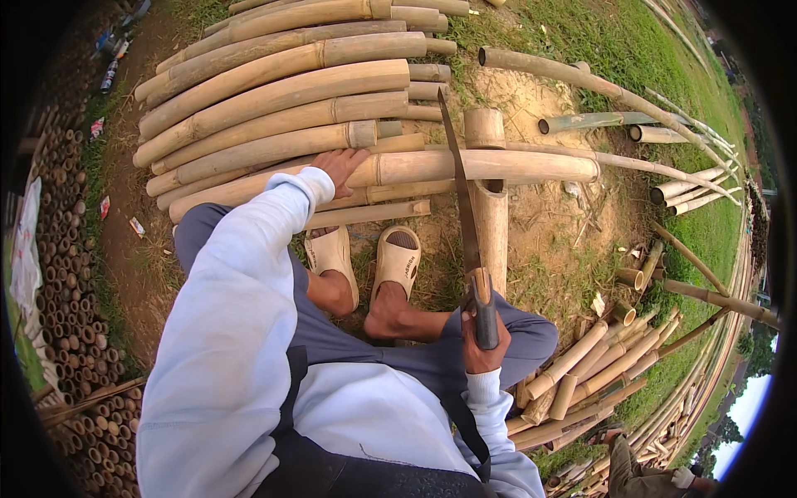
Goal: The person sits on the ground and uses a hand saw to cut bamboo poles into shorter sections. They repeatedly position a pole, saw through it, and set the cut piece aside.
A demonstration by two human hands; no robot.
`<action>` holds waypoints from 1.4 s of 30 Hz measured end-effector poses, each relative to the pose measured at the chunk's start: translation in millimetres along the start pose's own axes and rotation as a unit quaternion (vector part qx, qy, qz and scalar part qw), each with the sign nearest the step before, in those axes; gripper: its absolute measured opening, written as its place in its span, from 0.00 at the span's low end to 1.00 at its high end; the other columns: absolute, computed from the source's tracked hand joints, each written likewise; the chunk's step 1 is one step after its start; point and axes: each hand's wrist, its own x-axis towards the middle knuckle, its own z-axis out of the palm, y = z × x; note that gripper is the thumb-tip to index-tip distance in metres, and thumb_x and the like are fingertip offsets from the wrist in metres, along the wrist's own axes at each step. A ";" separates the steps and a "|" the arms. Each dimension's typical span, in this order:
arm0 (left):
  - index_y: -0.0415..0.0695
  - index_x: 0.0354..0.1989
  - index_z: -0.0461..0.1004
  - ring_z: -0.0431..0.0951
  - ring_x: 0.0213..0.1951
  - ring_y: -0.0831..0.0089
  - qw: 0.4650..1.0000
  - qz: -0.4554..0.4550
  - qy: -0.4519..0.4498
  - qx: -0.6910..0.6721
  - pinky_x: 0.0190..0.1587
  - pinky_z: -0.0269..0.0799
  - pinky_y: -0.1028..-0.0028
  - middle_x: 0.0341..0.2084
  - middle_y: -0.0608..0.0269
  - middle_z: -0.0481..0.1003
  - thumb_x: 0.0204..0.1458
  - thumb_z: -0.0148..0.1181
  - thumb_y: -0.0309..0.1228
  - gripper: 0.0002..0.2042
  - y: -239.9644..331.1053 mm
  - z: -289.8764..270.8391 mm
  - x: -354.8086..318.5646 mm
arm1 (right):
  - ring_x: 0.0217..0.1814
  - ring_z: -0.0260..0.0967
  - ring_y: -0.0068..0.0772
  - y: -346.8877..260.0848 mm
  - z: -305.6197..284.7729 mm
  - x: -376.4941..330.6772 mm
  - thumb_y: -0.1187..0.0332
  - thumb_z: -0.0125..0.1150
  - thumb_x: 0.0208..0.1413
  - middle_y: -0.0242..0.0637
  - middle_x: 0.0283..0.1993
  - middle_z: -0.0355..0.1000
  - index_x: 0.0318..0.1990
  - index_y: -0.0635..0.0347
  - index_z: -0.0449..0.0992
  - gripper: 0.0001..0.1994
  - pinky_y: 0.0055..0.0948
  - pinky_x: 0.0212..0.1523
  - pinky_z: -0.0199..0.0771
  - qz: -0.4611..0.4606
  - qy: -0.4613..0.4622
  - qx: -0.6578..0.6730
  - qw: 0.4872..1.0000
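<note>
While I watch from close by, the head view shows a long bamboo pole (531, 164) lying across a thick bamboo support (491, 241), its tip overhanging the support's right edge. The left hand (339, 170) rests over the pole well left of the support, fingers laid across it. The right hand (481, 353) is closed around the grip of a long saw (462, 178), whose blade crosses the pole by the support's left edge; I cannot tell whether the teeth have bitten in. Good sawing here, I judge, wants the blade square to the pole, long even strokes, and firm weight from the left hand so the round stem doesn't roll. Keeping the right knee (531, 328) clear of the grip seems wise too.
</note>
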 end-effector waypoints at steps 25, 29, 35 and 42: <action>0.48 0.61 0.66 0.71 0.58 0.53 0.998 -0.018 0.031 0.045 0.61 0.68 0.58 0.53 0.54 0.71 0.38 0.76 0.36 0.37 18.9 -32.5 -5.3 | 0.35 0.66 0.21 -26.3 -24.0 6.3 0.72 0.70 0.58 0.33 0.32 0.74 0.45 0.68 0.77 0.11 0.25 0.39 0.70 0.080 -0.061 0.063 0.993; 0.44 0.59 0.66 0.73 0.56 0.52 0.998 0.002 0.037 0.050 0.58 0.71 0.59 0.51 0.53 0.71 0.37 0.76 0.38 0.38 24.7 -10.1 -22.1 | 0.25 0.63 0.16 -52.7 -31.0 9.4 0.71 0.70 0.59 0.28 0.26 0.70 0.40 0.64 0.76 0.09 0.20 0.27 0.63 0.029 -0.061 0.023 0.997; 0.43 0.58 0.66 0.72 0.53 0.55 0.991 0.029 0.113 0.072 0.59 0.70 0.60 0.48 0.55 0.69 0.36 0.77 0.41 0.39 47.0 -3.9 -30.4 | 0.32 0.67 0.21 -61.5 -39.0 20.2 0.73 0.70 0.56 0.34 0.29 0.74 0.42 0.68 0.77 0.10 0.25 0.36 0.70 -0.013 -0.056 -0.024 0.998; 0.44 0.61 0.64 0.68 0.55 0.58 0.987 0.001 0.157 0.039 0.60 0.65 0.61 0.50 0.57 0.66 0.39 0.77 0.45 0.40 57.4 67.1 -29.3 | 0.30 0.69 0.22 -91.7 -55.5 30.3 0.73 0.70 0.53 0.36 0.27 0.74 0.39 0.68 0.78 0.10 0.27 0.33 0.70 -0.043 -0.085 -0.086 0.992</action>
